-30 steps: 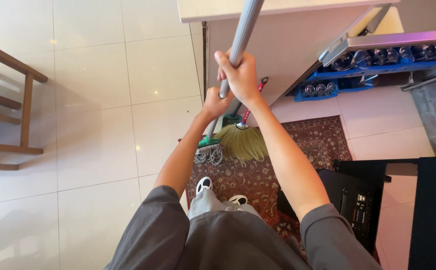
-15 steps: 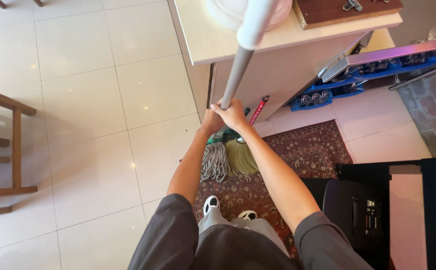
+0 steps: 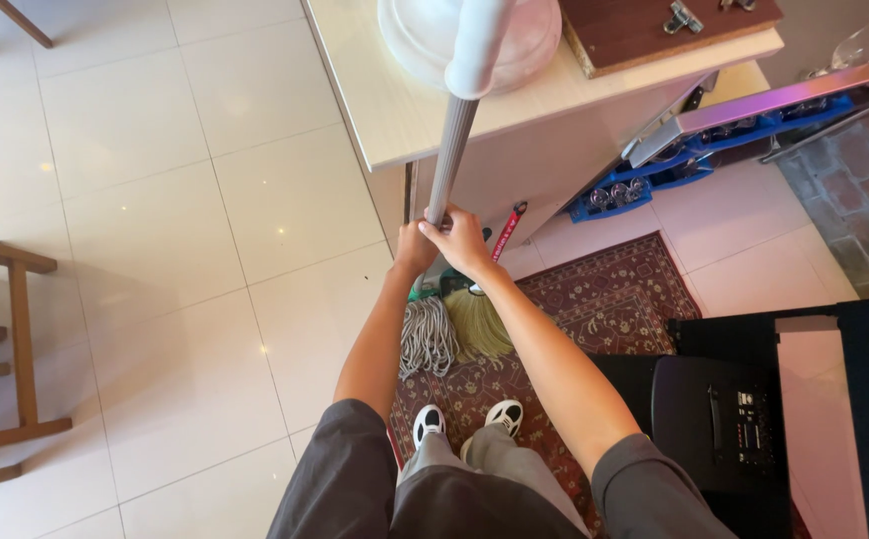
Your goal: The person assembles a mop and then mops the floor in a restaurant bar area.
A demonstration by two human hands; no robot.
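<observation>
A long grey mop pole (image 3: 446, 160) is being held upright in the middle of the picture, with its white top end close to the camera. The pole is being gripped by both hands, side by side and touching. The left hand (image 3: 416, 247) is being wrapped around it, and the right hand (image 3: 461, 240) is being closed around it too, with the fingers (image 3: 444, 222) curled tight on the pole. At the bottom, the grey stringy mop head (image 3: 428, 335) is being rested on the edge of a red patterned rug (image 3: 604, 304), just beside a yellow-green mop head (image 3: 477, 323). Both mop heads are being kept right in front of two black and white shoes (image 3: 464, 419). No wet marks are being seen on the shiny white tile floor (image 3: 155, 230), so it cannot be told how much is cleaned; the mop is only being held, not pushed out across the tiles. A pale worktop (image 3: 395, 110) is being seen behind the pole, with a pink and white bowl (image 3: 529, 35) on it. A wooden chair (image 3: 10, 349) is being left at the far left.
</observation>
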